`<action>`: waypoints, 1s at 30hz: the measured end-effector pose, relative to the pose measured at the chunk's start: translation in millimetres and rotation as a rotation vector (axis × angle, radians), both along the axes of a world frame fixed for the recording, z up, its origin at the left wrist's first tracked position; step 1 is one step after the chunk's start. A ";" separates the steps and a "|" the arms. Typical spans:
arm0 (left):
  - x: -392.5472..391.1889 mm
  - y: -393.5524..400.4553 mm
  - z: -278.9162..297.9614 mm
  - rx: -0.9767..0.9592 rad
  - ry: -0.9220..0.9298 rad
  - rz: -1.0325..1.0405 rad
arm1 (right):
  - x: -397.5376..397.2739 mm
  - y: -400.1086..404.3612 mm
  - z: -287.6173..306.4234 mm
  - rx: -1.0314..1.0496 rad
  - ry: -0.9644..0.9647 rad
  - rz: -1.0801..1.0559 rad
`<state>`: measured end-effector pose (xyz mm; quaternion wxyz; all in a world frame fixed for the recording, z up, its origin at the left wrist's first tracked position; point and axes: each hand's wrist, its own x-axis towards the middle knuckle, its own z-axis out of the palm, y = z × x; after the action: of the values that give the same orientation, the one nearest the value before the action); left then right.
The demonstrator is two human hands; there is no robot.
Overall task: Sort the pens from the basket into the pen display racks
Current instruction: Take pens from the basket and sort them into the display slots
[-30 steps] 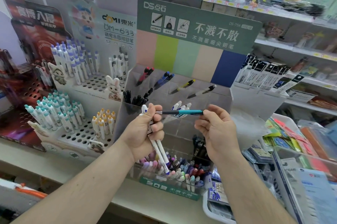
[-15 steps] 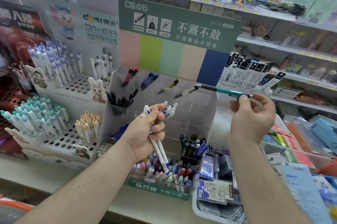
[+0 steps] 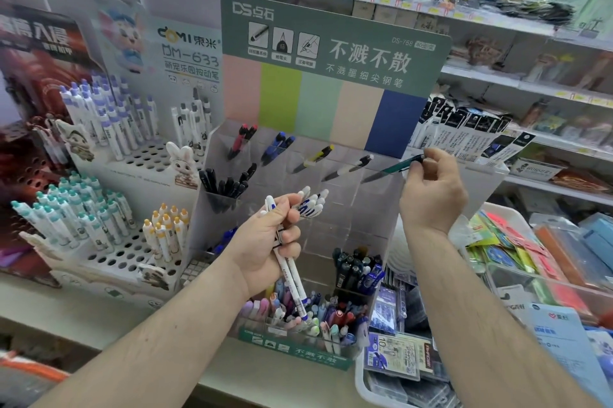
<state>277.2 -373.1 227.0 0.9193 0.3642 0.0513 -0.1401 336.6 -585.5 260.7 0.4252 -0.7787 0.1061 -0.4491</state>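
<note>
We hold a teal pen (image 3: 394,168) in our right hand (image 3: 431,195), pinched at its back end between thumb and fingers, its tip angled down-left into the rightmost top slot of the clear rack (image 3: 335,208). Along that top row we see red pens (image 3: 241,139) in the leftmost slot, then blue pens (image 3: 277,146), a yellow pen (image 3: 315,158) and a white pen (image 3: 348,168), each leaning the same way. Our left hand (image 3: 268,241) is curled round a bundle of white pens (image 3: 288,261) in front of the rack, their tips pointing down over the bottom bins (image 3: 298,318), which are packed with mixed pastel, red and blue pens. A cup (image 3: 220,200) on the rack's left side holds black pens, and a right-hand bin holds dark pens (image 3: 356,268). To the left, a white pegboard rack (image 3: 132,158) carries purple-capped pens (image 3: 106,112) on its upper tier, with teal-capped pens (image 3: 73,212) and yellow-capped pens (image 3: 166,228) on the lower one. At right, a white tray (image 3: 360,374) holds packaged refills. The basket is not in our view.
</note>
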 end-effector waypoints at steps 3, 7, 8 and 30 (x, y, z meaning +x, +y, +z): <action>-1.5 1.5 -0.8 0.003 -0.003 -0.003 | 4.2 3.2 -6.9 0.022 0.048 0.019; -3.2 5.4 -1.8 0.020 -0.016 -0.011 | 3.6 4.4 -9.9 0.100 0.088 0.032; -3.3 6.4 -2.3 0.025 -0.016 -0.012 | 3.0 4.0 -9.8 0.109 0.089 0.036; -32.0 32.7 -1.8 0.623 -0.267 -0.318 | -75.4 100.9 -16.3 -0.087 0.583 0.822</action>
<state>245.2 -340.4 225.2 0.7298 0.6449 -0.0861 -0.2098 261.2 -484.6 244.4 0.4866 -0.8661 -0.1138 -0.0122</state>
